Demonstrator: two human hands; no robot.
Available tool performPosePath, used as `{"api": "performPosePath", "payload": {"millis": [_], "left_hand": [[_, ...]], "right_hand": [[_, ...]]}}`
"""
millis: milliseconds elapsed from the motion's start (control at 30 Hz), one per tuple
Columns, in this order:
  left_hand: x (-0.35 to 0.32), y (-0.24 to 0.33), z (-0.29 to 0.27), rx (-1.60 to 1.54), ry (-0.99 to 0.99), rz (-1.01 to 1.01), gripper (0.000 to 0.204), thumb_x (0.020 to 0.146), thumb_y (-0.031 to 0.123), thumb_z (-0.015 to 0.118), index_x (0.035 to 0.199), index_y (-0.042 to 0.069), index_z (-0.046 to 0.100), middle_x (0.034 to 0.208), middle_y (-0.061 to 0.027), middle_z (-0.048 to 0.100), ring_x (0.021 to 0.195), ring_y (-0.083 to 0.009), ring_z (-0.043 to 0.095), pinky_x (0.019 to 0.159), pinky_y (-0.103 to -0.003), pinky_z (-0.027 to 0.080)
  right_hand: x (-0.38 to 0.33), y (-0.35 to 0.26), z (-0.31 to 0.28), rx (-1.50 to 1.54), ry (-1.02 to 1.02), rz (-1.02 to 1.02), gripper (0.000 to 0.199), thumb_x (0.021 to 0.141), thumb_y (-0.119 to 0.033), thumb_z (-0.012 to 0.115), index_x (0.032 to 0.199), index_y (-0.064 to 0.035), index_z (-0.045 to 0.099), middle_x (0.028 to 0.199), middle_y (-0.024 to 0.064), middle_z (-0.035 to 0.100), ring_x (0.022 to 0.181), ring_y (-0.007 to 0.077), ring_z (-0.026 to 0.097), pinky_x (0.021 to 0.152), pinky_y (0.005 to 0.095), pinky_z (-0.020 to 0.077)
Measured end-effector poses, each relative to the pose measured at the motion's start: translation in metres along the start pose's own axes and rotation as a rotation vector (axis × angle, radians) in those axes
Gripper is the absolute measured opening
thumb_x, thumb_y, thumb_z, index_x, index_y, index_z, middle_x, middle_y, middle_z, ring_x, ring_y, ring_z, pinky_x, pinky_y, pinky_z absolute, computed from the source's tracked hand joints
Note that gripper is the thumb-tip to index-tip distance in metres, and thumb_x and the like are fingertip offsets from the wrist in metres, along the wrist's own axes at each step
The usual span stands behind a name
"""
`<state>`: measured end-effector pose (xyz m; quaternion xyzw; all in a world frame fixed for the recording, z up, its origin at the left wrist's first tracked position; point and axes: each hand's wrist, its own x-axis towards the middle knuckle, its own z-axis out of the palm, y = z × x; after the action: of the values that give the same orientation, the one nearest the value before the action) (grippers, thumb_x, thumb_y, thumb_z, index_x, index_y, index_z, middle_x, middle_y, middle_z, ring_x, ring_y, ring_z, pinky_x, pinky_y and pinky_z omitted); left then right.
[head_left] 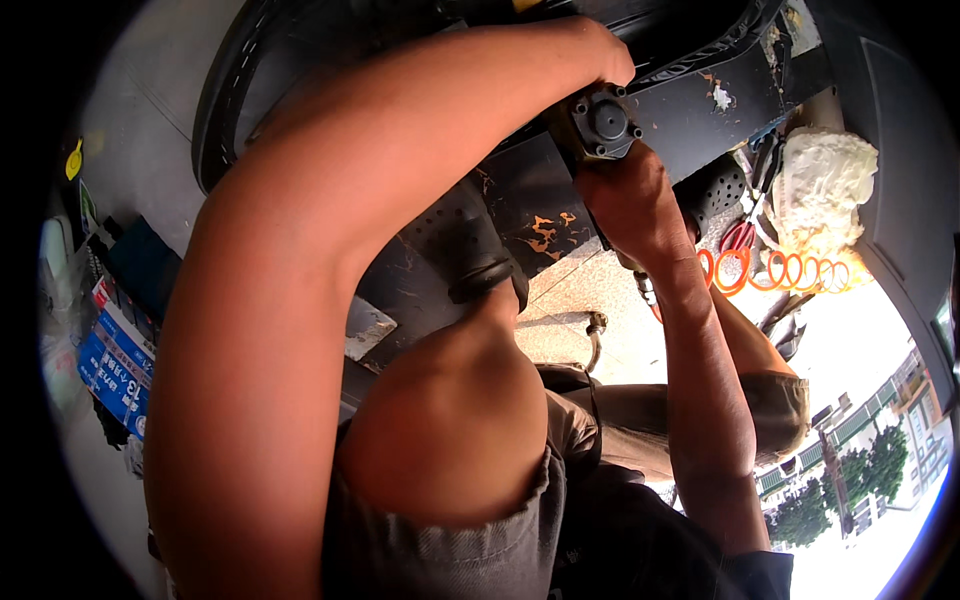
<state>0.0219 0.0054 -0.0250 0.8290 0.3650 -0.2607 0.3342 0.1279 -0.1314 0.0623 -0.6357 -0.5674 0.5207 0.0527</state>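
Observation:
My right hand (637, 205) is closed round the handle of a dark pneumatic impact wrench (608, 120). The wrench's round, bolted back end faces up, and its nose is hidden. A hose fitting (645, 288) hangs below the grip, with a coiled orange air hose (735, 270) to its right. My left arm arcs across the left side, and my left hand (605, 52) lies just beyond the wrench; its fingers are out of sight. Beneath and beyond the hands is a large black part (735, 40) with a curved, ribbed rim, next to a scuffed dark panel (690, 115).
My feet wear black perforated clogs (455, 235). Red-handled pliers (738, 235) and a crumpled whitish bundle (825, 175) lie at right. A blue printed box (118, 365) sits at far left. A dark grey panel (905, 150) rises along the right edge.

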Motion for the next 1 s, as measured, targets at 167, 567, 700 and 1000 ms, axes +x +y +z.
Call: {"api": "performPosePath", "payload": {"millis": [167, 567, 700, 1000], "left_hand": [[-0.012, 0.003, -0.007, -0.005, -0.102, 0.087, 0.028, 0.07, 0.014, 0.085, 0.091, -0.002, 0.076, 0.098, -0.0174, 0.074, 0.096, -0.0344, 0.072, 0.08, -0.043, 0.057], [-0.048, -0.02, -0.003, -0.184, 0.328, 0.094, 0.041, 0.061, 0.028, 0.091, 0.079, 0.0, 0.066, 0.077, -0.0169, 0.069, 0.088, -0.0368, 0.069, 0.079, -0.044, 0.054], [-0.056, -0.03, -0.008, -0.235, 0.223, 0.115, 0.042, 0.06, 0.027, 0.092, 0.076, -0.002, 0.066, 0.072, -0.0157, 0.067, 0.08, -0.0342, 0.07, 0.071, -0.045, 0.053], [-0.026, -0.01, -0.019, -0.354, 0.298, 0.189, 0.043, 0.069, 0.027, 0.088, 0.072, -0.008, 0.064, 0.073, -0.0217, 0.069, 0.065, -0.0339, 0.071, 0.057, -0.045, 0.055]], "right_hand": [[-0.045, 0.021, -0.05, 0.146, 0.079, -0.166, 0.027, 0.081, -0.01, 0.068, 0.106, 0.0007, 0.067, 0.093, 0.0129, 0.069, 0.082, 0.0204, 0.067, 0.07, 0.0368, 0.0531], [0.052, 0.122, -0.16, -0.554, 0.661, -0.042, 0.068, 0.087, -0.01, 0.052, 0.152, -0.0004, 0.032, 0.133, 0.0324, 0.051, 0.115, 0.0512, 0.055, 0.095, 0.0548, 0.0477], [-0.01, 0.058, -0.148, -0.094, 0.468, 0.034, 0.038, 0.087, -0.011, 0.067, 0.122, 0.002, 0.062, 0.091, 0.0106, 0.07, 0.079, 0.017, 0.065, 0.07, 0.033, 0.0525], [-0.041, -0.001, -0.047, -0.061, 0.095, -0.01, 0.055, 0.081, -0.005, 0.072, 0.132, -0.0006, 0.052, 0.103, 0.0254, 0.071, 0.102, 0.0419, 0.069, 0.083, 0.0422, 0.0565]]}}
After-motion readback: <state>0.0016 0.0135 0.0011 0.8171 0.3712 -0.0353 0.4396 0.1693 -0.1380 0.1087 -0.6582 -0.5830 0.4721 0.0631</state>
